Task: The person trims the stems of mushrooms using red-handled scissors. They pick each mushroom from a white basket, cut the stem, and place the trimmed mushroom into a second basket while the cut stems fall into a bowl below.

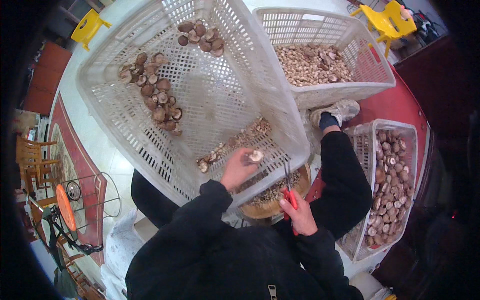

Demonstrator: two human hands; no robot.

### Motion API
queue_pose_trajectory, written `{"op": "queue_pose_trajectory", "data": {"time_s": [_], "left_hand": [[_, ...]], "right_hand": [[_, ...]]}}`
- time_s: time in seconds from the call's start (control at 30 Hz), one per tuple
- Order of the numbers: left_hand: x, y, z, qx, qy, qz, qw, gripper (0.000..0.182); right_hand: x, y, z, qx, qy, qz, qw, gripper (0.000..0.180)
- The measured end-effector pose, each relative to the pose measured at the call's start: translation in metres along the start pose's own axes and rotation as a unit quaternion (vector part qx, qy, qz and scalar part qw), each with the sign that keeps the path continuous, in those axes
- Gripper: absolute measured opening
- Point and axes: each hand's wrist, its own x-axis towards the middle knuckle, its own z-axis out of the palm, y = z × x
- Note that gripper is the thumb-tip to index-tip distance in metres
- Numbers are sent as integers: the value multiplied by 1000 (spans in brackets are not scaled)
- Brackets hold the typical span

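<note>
My left hand [239, 167] grips a mushroom [256, 156], its pale side showing, over the near end of a large white plastic crate [279, 131]. My right hand [302, 216] is closed on the red handles of scissors [290, 198], whose narrow blades point away from me, close to the crate's rim and apart from the mushroom. Inside this crate, brown-capped mushrooms [159, 113] lie in a long pile at the left and a smaller cluster of mushrooms [205, 37] lies at the far end. Small cut pieces [245, 134] are heaped nearer my left hand.
Below the crate's near rim stands a round wooden container [305, 183] of small pieces. A second white crate [337, 88] with many pale pieces is beyond my shoe [339, 110]. At right, another crate [393, 125] holds whole mushrooms. Yellow chairs [390, 24] stand farther off.
</note>
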Motion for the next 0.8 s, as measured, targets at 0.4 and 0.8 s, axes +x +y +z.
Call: {"op": "queue_pose_trajectory", "data": {"time_s": [0.4, 0.8], "left_hand": [[-89, 57, 48, 149, -55, 104, 982, 82], [-93, 87, 70, 242, -39, 163, 956, 88]], "right_hand": [[-42, 3, 9, -370, 106, -98, 918, 49], [-60, -11, 5, -392, 98, -10, 915, 37]]}}
